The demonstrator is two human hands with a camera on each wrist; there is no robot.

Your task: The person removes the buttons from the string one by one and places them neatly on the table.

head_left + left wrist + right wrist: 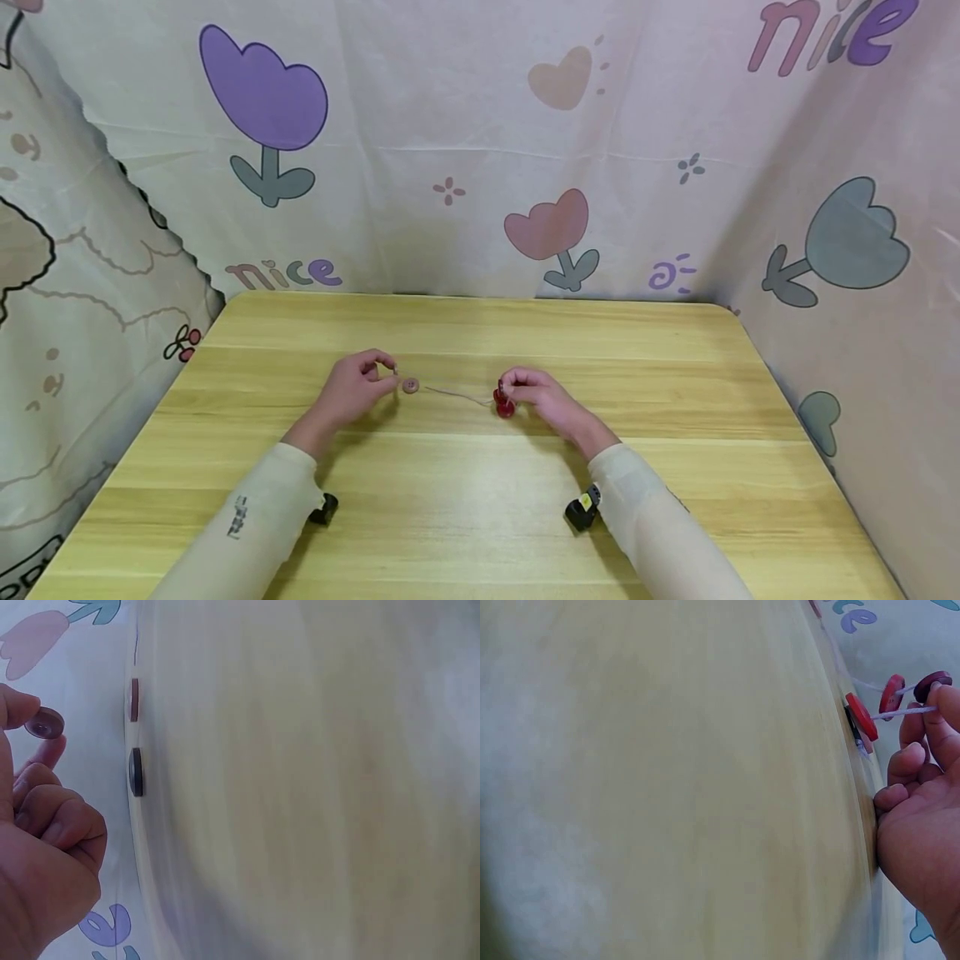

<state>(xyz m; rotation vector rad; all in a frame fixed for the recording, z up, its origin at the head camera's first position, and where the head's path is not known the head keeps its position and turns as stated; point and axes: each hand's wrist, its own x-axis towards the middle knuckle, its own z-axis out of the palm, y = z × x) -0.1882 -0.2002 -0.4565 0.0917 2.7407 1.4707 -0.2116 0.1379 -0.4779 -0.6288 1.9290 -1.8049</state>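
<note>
My left hand [354,392] pinches a small brown button [45,723] between thumb and forefinger, above the table. Just right of its fingertips, another brownish button [410,386] lies flat on the wood. In the left wrist view, a dark button [136,772] and a reddish one [134,700] show edge-on on the table. My right hand [546,402] pinches a dark red button [933,686] and the thin white string [911,711]. Red buttons [862,717] hang threaded on that string below the fingers. Its loose end [450,392] trails left across the table, towards the lying button.
The light wooden table [465,500] ends at the back against a hanging cloth [420,100] printed with flowers and hearts. Black wrist cameras [581,508] jut inward from both sleeves, close over the tabletop.
</note>
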